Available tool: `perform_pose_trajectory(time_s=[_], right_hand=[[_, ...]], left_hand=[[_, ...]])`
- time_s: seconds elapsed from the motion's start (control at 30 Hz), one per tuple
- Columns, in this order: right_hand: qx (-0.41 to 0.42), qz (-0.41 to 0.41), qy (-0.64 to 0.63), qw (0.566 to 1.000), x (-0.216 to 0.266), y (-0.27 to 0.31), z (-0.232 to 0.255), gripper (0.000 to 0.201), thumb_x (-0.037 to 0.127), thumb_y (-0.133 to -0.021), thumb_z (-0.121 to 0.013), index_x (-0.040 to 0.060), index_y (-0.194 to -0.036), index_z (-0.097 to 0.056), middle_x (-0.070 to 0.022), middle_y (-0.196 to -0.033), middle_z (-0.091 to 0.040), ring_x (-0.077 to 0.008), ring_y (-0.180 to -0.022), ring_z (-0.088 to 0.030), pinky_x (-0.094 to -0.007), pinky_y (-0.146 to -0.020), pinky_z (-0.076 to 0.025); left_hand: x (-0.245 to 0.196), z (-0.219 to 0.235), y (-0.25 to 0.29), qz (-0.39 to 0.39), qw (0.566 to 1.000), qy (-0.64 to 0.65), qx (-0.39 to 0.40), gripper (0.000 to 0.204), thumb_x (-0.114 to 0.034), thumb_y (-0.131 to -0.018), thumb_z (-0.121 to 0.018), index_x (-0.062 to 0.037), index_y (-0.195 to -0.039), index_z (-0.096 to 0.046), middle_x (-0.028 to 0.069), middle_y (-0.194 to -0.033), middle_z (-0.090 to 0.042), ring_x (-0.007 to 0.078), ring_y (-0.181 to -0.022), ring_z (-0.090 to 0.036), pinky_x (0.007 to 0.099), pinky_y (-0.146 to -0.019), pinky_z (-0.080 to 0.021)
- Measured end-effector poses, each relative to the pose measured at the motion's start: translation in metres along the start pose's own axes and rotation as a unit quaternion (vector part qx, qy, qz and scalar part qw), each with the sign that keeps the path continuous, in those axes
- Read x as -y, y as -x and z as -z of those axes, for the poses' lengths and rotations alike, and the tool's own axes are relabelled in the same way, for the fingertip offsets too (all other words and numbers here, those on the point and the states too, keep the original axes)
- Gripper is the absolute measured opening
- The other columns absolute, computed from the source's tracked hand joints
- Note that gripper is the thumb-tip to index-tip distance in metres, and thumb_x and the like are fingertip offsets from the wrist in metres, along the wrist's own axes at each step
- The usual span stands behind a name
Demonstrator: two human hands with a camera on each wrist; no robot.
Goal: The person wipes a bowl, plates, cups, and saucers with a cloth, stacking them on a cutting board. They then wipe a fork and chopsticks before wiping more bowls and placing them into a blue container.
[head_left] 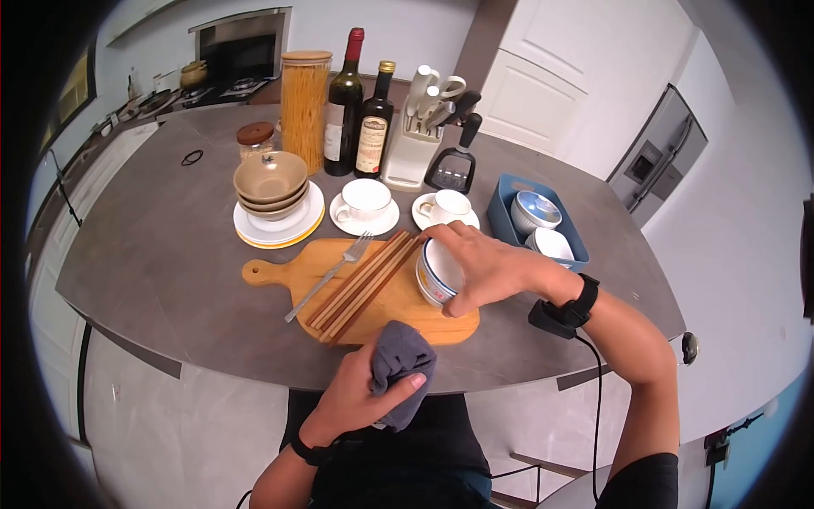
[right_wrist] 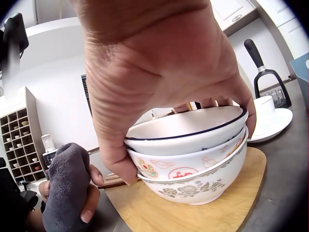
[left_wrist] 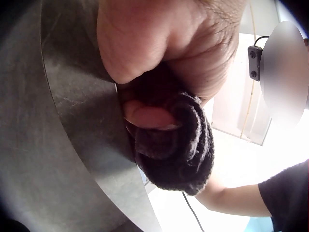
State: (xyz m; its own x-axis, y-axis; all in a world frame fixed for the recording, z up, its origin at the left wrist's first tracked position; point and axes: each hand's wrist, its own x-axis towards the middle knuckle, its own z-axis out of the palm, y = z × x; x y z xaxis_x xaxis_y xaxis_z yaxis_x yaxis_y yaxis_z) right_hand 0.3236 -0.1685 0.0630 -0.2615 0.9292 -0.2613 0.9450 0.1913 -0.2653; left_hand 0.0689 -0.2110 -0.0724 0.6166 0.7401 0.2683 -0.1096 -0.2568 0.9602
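Three nested white bowls (right_wrist: 190,171) sit at the right end of the wooden cutting board (head_left: 454,329); the top one has a dark blue rim, the lowest grey flowers. My right hand (head_left: 500,271) spans them from above, thumb against the near side and fingers over the far rim. Low in front of the counter edge, my left hand (head_left: 352,397) grips a bunched dark grey cloth (head_left: 403,360), its thumb across the front. Left of the bowls, several wooden chopsticks (head_left: 363,291) lie on the board beside a metal fork (head_left: 329,276).
Behind the board stand brown bowls (head_left: 271,178) on plates (head_left: 246,229), and two white cups (head_left: 366,199) on saucers. A blue bin (head_left: 500,212) with bowls is at right. Farther back are a pasta jar (head_left: 305,110), two bottles (head_left: 343,110) and a knife block (head_left: 409,157).
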Motion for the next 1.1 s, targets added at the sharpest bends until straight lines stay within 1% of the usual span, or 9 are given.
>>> perform_pose_trajectory(time_s=[0.17, 0.3, 0.37, 0.8, 0.87, 0.9, 0.97, 1.03, 1.1], right_hand=[[-0.017, 0.025, 0.012, 0.999, -0.001, 0.003, -0.002, 0.108, 0.033, -0.064, -0.083, 0.0012, -0.154, -0.031, -0.0263, -0.136, -0.047, -0.0423, -0.133, -0.048, -0.0446, -0.107, -0.047], [-0.031, 0.041, 0.015, 0.999, 0.001, 0.007, 0.000, 0.110, 0.039, -0.066, -0.087, -0.0004, -0.153, -0.033, -0.0258, -0.136, -0.047, -0.0423, -0.132, -0.049, -0.0449, -0.108, -0.046], [-0.024, 0.035, 0.014, 0.999, 0.004, 0.009, 0.005, 0.107, 0.040, -0.069, -0.088, 0.0050, -0.154, -0.033, -0.0234, -0.147, -0.042, -0.0419, -0.137, -0.047, -0.0466, -0.112, -0.044], [-0.067, 0.047, 0.004, 0.997, 0.009, 0.012, 0.011, 0.103, 0.037, -0.067, -0.091, 0.0056, -0.150, -0.038, -0.0207, -0.141, -0.045, -0.0398, -0.134, -0.050, -0.0451, -0.111, -0.045], [-0.116, 0.069, -0.023, 0.991, 0.004, 0.014, 0.019, 0.101, 0.038, -0.068, -0.091, 0.0064, -0.149, -0.041, -0.0206, -0.140, -0.047, -0.0388, -0.133, -0.050, -0.0443, -0.111, -0.045], [-0.114, 0.070, -0.024, 0.991, -0.003, 0.012, 0.024, 0.101, 0.038, -0.068, -0.091, 0.0064, -0.149, -0.041, -0.0206, -0.140, -0.047, -0.0388, -0.133, -0.050, -0.0443, -0.111, -0.045], [-0.192, 0.075, 0.002, 0.978, -0.027, 0.006, 0.036, 0.100, 0.047, -0.067, -0.090, 0.0056, -0.146, -0.045, -0.0254, -0.136, -0.050, -0.0421, -0.131, -0.052, -0.0463, -0.111, -0.045], [-0.208, -0.027, -0.028, 0.977, -0.056, -0.002, 0.055, 0.103, 0.054, -0.067, -0.088, 0.0056, -0.148, -0.045, -0.0261, -0.139, -0.049, -0.0429, -0.131, -0.053, -0.0474, -0.111, -0.045], [-0.230, -0.107, -0.006, 0.967, -0.097, -0.011, 0.071, 0.102, 0.057, -0.066, -0.089, 0.0062, -0.145, -0.050, -0.0235, -0.142, -0.048, -0.0391, -0.135, -0.051, -0.0448, -0.112, -0.044]], left_hand=[[-0.001, 0.001, -0.001, 0.015, 1.000, -0.006, 0.020, 0.061, -0.026, -0.091, -0.078, 0.0044, -0.137, -0.052, 0.0174, -0.108, -0.074, 0.0262, -0.102, -0.074, 0.0354, -0.093, -0.054], [0.006, -0.002, -0.001, 0.001, 1.000, -0.002, 0.011, 0.061, -0.025, -0.091, -0.078, 0.0047, -0.138, -0.052, 0.0169, -0.109, -0.074, 0.0239, -0.102, -0.073, 0.0346, -0.094, -0.053], [0.003, -0.001, 0.000, 0.021, 0.999, 0.027, 0.014, 0.061, -0.023, -0.091, -0.078, 0.0044, -0.138, -0.052, 0.0160, -0.109, -0.074, 0.0210, -0.103, -0.072, 0.0341, -0.094, -0.053], [-0.002, 0.000, -0.003, 0.020, 1.000, 0.004, 0.014, 0.057, -0.023, -0.091, -0.078, 0.0031, -0.135, -0.055, 0.0148, -0.112, -0.074, 0.0204, -0.105, -0.071, 0.0342, -0.096, -0.052], [-0.004, 0.000, -0.004, 0.014, 1.000, 0.003, 0.019, 0.056, -0.023, -0.091, -0.079, 0.0029, -0.135, -0.055, 0.0145, -0.112, -0.073, 0.0211, -0.106, -0.071, 0.0341, -0.097, -0.051], [-0.003, 0.000, -0.004, 0.016, 1.000, 0.002, 0.018, 0.056, -0.023, -0.091, -0.079, 0.0029, -0.135, -0.055, 0.0145, -0.112, -0.073, 0.0211, -0.106, -0.071, 0.0341, -0.097, -0.051], [-0.002, 0.000, -0.004, 0.019, 1.000, 0.005, 0.020, 0.056, -0.023, -0.091, -0.079, 0.0026, -0.135, -0.056, 0.0144, -0.113, -0.073, 0.0213, -0.107, -0.071, 0.0338, -0.097, -0.051], [-0.001, 0.000, -0.004, 0.022, 1.000, 0.007, 0.019, 0.056, -0.023, -0.091, -0.079, 0.0027, -0.135, -0.056, 0.0144, -0.113, -0.073, 0.0212, -0.107, -0.071, 0.0338, -0.097, -0.051], [-0.002, 0.000, -0.004, 0.022, 1.000, 0.007, 0.019, 0.056, -0.023, -0.091, -0.079, 0.0028, -0.135, -0.056, 0.0145, -0.113, -0.073, 0.0211, -0.107, -0.071, 0.0337, -0.097, -0.051]])
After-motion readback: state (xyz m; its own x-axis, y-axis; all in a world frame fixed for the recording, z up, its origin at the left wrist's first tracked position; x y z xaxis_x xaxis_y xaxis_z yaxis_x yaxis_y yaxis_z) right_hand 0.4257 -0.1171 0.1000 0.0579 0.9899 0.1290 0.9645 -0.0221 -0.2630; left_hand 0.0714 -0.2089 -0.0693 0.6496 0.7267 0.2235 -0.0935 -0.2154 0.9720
